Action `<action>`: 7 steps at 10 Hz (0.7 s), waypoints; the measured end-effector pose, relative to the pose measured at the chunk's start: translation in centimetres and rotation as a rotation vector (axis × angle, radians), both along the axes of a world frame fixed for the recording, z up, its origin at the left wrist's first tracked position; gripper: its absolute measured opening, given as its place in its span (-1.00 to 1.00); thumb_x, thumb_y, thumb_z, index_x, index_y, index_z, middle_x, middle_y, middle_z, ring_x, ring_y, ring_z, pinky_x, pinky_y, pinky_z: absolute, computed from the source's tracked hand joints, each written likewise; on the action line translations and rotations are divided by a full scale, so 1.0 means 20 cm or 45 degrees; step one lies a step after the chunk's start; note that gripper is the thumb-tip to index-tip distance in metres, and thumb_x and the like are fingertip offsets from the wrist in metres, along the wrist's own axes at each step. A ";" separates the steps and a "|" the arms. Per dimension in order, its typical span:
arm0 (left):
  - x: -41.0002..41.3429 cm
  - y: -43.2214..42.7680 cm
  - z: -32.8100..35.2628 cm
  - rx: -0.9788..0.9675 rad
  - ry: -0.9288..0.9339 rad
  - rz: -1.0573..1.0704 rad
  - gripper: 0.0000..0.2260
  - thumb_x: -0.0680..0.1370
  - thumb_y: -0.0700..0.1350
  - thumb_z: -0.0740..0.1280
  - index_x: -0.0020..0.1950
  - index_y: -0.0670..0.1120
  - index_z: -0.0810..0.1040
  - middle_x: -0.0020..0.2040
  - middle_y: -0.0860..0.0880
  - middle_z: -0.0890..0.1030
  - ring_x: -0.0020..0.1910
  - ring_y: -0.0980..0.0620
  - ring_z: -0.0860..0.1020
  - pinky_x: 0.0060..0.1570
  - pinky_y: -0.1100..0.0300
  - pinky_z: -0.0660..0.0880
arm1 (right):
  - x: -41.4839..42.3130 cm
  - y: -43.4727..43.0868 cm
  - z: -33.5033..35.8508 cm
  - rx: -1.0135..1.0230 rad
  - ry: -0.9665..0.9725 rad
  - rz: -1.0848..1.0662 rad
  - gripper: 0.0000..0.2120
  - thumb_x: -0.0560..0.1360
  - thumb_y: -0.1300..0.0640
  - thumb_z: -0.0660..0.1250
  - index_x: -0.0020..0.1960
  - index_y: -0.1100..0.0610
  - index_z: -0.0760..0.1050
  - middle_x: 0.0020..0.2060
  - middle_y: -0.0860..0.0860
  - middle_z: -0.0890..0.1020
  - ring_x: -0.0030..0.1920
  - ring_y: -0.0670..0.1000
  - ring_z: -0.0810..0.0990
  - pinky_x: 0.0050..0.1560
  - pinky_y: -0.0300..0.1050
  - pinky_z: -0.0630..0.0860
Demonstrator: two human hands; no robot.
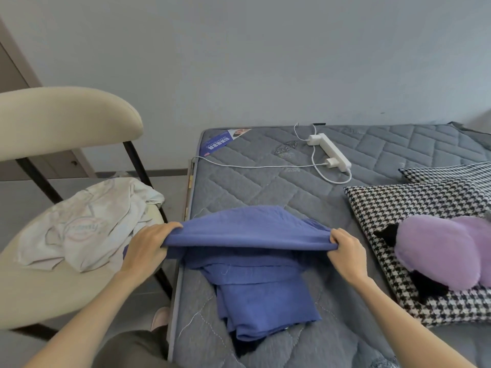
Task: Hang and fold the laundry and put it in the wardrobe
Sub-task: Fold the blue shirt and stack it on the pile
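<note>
A view from above looks down at a person's two bare arms reaching forward over a bed. The left hand (147, 244) grips the left end of a folded edge of a blue garment (255, 258), fingers curled over the cloth. The right hand (348, 251) grips the right end of the same edge, fingers likewise curled round the fabric. Between the two hands the edge is lifted and pulled fairly taut above the rest of the garment, which lies in folded layers on a grey quilted mattress (265, 181) near its left edge.

To the left of the bed stands a cream chair (53, 288) with dark legs. A crumpled white garment (87, 224) with a faint round print lies on its seat.

Farther back on the mattress lies a white power strip (330, 151) with a plug and a white cable (252, 166) trailing leftward. To the right, two black-and-white houndstooth pillows (425, 203) rest on the bed, and a purple plush toy (446, 251) with black parts lies on the nearer one. A pale wall rises behind the bed.
</note>
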State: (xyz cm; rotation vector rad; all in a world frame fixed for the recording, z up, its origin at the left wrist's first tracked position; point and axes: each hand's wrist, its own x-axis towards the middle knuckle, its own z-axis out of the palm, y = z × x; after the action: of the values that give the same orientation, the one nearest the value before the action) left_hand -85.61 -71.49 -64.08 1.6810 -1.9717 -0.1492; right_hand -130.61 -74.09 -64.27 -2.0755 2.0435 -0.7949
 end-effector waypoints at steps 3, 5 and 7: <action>-0.05 0.20 -0.06 0.086 -0.451 -0.199 -0.35 0.25 -0.40 0.49 0.31 -0.04 0.54 -0.11 -0.06 0.65 -0.21 -0.13 0.63 -0.29 0.11 0.50 | -0.04 0.06 -0.14 0.393 0.086 -0.076 -0.79 0.31 0.34 0.19 -0.32 0.09 0.22 -0.37 0.00 0.46 -0.29 0.15 0.44 -0.43 -0.10 0.21; -0.08 0.19 -0.14 0.552 -0.660 -0.319 -0.41 0.54 0.09 0.25 0.51 0.24 0.08 -0.02 0.11 0.43 -0.04 0.12 0.42 -0.14 0.26 0.25 | -0.04 0.05 -0.14 0.960 0.455 0.157 -0.80 0.42 0.13 0.34 -0.04 0.05 0.33 0.10 0.07 0.49 0.13 0.11 0.45 -0.09 -0.12 0.36; -0.16 0.04 -0.07 0.537 -0.404 -0.246 -0.27 0.22 0.63 0.10 0.21 0.24 0.46 -0.05 0.23 0.36 -0.06 0.22 0.36 -0.16 0.26 0.28 | 0.12 -0.07 0.05 1.063 0.489 0.302 -0.54 0.40 0.12 0.35 0.27 -0.05 0.35 0.19 0.03 0.36 0.31 0.15 0.26 0.22 0.07 0.33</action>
State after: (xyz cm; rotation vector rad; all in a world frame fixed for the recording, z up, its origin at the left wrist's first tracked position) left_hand -88.86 -70.66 -65.51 1.8559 -2.4764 -0.4168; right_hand -128.21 -75.49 -63.24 -1.9519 1.7546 0.4710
